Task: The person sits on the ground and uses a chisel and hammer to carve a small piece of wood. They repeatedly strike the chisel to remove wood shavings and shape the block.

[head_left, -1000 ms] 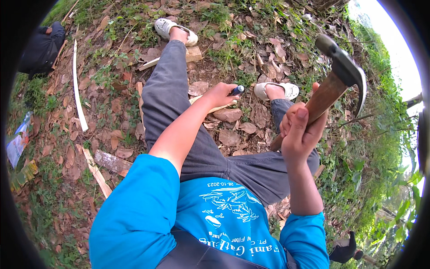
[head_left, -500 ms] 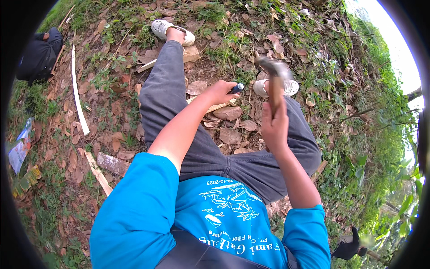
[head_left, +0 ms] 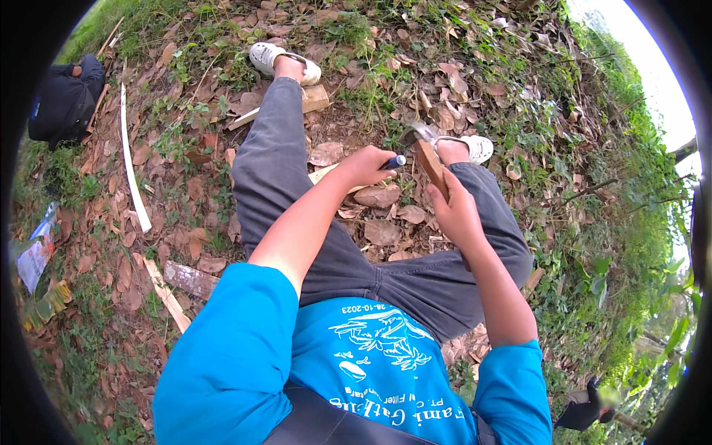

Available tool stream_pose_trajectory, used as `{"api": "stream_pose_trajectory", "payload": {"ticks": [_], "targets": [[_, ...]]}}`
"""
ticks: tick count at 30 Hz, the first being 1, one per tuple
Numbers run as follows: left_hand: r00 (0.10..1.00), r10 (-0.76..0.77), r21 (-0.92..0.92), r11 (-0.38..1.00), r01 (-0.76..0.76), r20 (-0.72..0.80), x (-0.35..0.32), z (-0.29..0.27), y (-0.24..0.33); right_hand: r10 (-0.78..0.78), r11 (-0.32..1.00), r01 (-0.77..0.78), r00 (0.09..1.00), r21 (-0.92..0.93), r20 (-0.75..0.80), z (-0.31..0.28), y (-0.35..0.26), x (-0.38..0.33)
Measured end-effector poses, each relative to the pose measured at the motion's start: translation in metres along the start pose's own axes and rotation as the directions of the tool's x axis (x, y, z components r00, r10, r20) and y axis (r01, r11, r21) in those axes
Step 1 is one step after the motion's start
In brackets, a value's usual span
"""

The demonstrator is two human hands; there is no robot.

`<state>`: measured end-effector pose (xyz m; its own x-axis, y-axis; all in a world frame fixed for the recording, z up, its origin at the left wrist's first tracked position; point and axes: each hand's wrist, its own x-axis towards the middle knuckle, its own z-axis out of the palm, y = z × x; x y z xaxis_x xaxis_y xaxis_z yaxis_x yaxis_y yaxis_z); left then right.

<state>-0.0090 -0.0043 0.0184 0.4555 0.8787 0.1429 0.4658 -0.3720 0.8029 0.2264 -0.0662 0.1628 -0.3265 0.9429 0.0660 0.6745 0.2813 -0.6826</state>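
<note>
My left hand [head_left: 363, 166] is closed around a dark blue tool handle [head_left: 392, 162] whose round, pale end points to the right. The rest of this tool is hidden by the hand, so its kind is unclear. Below that hand lies a pale strip of wood [head_left: 323, 174], partly covered by my forearm. In my right hand [head_left: 455, 213] is a hammer [head_left: 431, 165], gripped by its wooden handle. Its metal head is up and to the right of the blue handle's end, apart from it.
I sit with legs spread on leaf-covered ground. A wooden block [head_left: 317, 98] lies by my left shoe [head_left: 267, 58]. At left are a long pale strip [head_left: 128, 152], a weathered board [head_left: 189, 277], a split stick [head_left: 167, 294], a black bag [head_left: 61, 104] and a plastic packet [head_left: 37, 256].
The hammer has dropped from a raised, blurred position, and its head has swung left toward the blue handle's end. My left hand has shifted only slightly.
</note>
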Motion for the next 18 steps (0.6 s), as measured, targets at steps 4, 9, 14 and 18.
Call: {"api": "stream_pose_trajectory", "payload": {"ticks": [4, 9, 14, 18], "targets": [[0.986, -0.165, -0.037, 0.986, 0.164, -0.009, -0.013, -0.004, -0.008, 0.038, 0.906, 0.059, 0.975, 0.419, -0.220, -0.032, -0.069, 0.004], [0.993, -0.121, -0.044, 0.992, 0.121, -0.007, -0.002, 0.001, 0.005, 0.131, 0.961, -0.122, 0.991, 0.248, -0.022, 0.014, 0.006, -0.023], [0.973, -0.195, -0.166, 0.971, 0.173, -0.123, -0.017, 0.007, -0.020, 0.216, 0.875, -0.165, 0.975, 0.455, -0.061, -0.008, -0.010, -0.011], [0.923, -0.301, -0.121, 0.953, 0.279, -0.242, -0.018, 0.028, -0.001, 0.223, 0.654, -0.081, 0.971, 0.752, -0.088, 0.001, -0.015, 0.000]]}}
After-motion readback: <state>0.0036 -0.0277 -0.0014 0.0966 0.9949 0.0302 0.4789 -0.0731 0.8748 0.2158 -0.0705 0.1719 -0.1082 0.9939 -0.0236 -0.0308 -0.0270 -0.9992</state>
